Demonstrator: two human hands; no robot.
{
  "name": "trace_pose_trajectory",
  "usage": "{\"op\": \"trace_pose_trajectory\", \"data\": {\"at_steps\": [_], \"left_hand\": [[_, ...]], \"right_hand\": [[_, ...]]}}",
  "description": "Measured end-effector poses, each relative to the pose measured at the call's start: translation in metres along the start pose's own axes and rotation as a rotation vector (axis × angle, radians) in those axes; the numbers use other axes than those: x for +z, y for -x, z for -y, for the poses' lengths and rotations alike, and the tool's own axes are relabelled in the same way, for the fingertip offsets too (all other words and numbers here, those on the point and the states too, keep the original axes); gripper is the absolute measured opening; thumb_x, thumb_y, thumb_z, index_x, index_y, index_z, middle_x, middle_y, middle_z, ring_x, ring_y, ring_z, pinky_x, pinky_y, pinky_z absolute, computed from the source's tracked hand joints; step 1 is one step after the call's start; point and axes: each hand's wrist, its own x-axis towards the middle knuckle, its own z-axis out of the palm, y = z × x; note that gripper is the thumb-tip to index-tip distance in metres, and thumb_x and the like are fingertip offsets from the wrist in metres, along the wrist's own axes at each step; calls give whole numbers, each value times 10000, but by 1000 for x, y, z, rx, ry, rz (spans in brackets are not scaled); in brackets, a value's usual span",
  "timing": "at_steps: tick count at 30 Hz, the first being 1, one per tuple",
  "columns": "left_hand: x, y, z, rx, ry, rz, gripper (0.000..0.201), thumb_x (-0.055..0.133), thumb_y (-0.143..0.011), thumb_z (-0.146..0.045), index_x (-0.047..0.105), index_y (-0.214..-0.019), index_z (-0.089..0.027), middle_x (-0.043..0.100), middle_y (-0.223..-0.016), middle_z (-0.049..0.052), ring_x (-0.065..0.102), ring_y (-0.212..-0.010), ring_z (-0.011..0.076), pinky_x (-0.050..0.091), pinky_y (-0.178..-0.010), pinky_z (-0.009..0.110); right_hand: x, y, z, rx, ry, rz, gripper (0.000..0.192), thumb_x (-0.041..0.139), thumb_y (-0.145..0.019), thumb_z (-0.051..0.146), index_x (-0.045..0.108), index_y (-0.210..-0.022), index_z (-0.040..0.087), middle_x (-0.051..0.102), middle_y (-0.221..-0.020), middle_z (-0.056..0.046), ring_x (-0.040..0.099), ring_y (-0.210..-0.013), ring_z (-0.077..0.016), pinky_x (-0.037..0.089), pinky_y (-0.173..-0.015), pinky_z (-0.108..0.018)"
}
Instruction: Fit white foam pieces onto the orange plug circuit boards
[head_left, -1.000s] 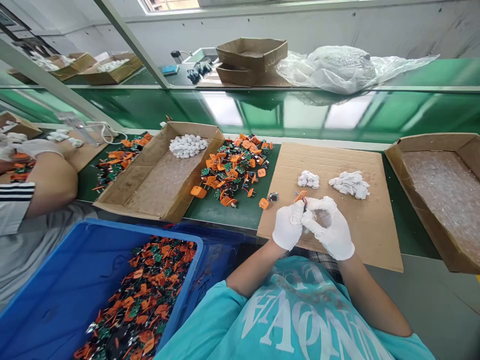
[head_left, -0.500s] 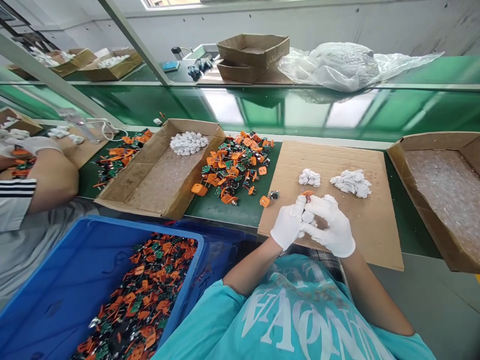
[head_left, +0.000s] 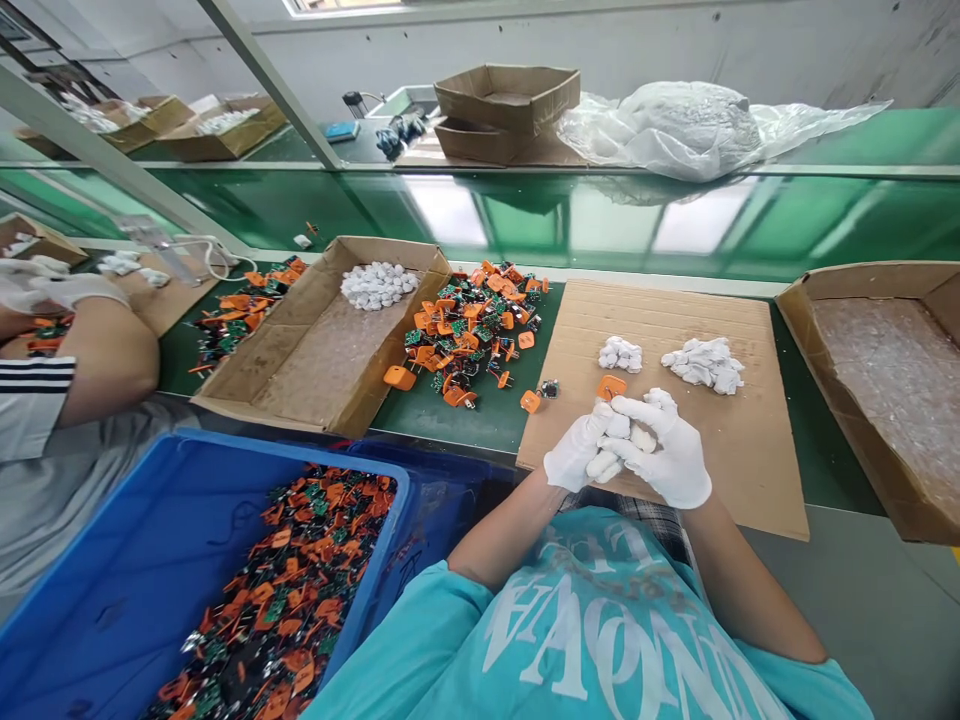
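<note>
Both my hands wear white gloves and meet over the front of a cardboard sheet (head_left: pixel 739 460). An orange plug piece (head_left: pixel 611 386) sticks up from the fingertips of my left hand (head_left: pixel 576 455), which is closed on it. My right hand (head_left: pixel 671 458) is curled beside it, its fingertips pinched at the lower edge of the same piece. An off-white lump (head_left: pixel 643 438) shows inside the curl of my right fingers. Beyond my hands lie a small cluster of white putty-like lumps (head_left: pixel 620 354) and a larger white pile (head_left: pixel 703 365).
Left of the sheet is a heap of orange plugs with circuit boards (head_left: pixel 472 330). A cardboard tray (head_left: pixel 300 370) holds white lumps; another tray (head_left: pixel 877 440) stands right. A blue bin (head_left: pixel 97 560) of similar parts is at lower left. A co-worker's arm (head_left: pixel 112 350) is at far left.
The orange piece has turned, so its broad face now shows above my fingertips. My fingers have shifted around it, and an off-white lump now shows within my right hand.
</note>
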Motion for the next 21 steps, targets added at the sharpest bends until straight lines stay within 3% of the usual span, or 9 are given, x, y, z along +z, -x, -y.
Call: {"op": "trace_pose_trajectory", "data": {"at_steps": [4, 9, 12, 14, 16, 19, 21], "left_hand": [[6, -1, -1, 45, 1, 3, 728, 494, -696, -890, 299, -511, -214, 240, -303, -77, 246, -263, 60, 244, -301, 207], [15, 0, -5, 54, -53, -62, 736, 583, -615, -890, 346, -489, -205, 291, -306, -60, 288, -281, 61, 252, -315, 218], [16, 1, -5, 42, -64, -128, 719, 592, -592, -894, 428, -549, -195, 328, -328, -68, 271, -281, 61, 231, -315, 230], [15, 3, -6, 70, -135, -165, 724, 538, -638, -901, 487, -582, -180, 371, -344, -52, 314, -302, 70, 240, -337, 235], [14, 5, -5, 118, -217, -176, 730, 499, -676, -899, 494, -564, -178, 392, -345, -35, 358, -320, 79, 263, -361, 239], [13, 7, -2, 168, -236, -198, 719, 509, -682, -892, 432, -507, -198, 369, -324, -33, 357, -310, 81, 284, -363, 246], [15, 8, -1, 179, -209, -227, 712, 507, -700, -879, 411, -491, -206, 350, -314, -35, 343, -301, 82, 285, -358, 249]], "right_hand": [[1, -2, 2, -8, -7, 4, 360, 675, -880, 334, 646, -1236, 293, 744, -1010, 4, 692, -926, -183, 522, -902, -360], [-1, -2, 6, 0, -78, -19, 233, 705, -849, 341, 688, -1072, 274, 759, -1020, -18, 713, -906, -205, 554, -849, -364], [-5, -2, 8, -11, -101, 5, 269, 702, -843, 312, 675, -1108, 273, 758, -1034, -26, 719, -918, -205, 552, -877, -362], [-7, -4, 10, 51, -156, 102, 346, 691, -845, 353, 649, -1177, 266, 759, -999, -29, 721, -900, -209, 551, -890, -376], [-9, -7, 13, 159, -257, 173, 303, 653, -871, 417, 657, -1128, 257, 761, -935, -30, 726, -861, -214, 556, -878, -393], [-8, -11, 16, 277, -382, 136, 222, 634, -889, 454, 666, -955, 245, 765, -948, -42, 734, -879, -218, 564, -856, -392], [-5, -10, 16, 292, -392, 117, 221, 659, -874, 451, 673, -947, 244, 767, -960, -40, 735, -896, -217, 566, -853, -387]]}}
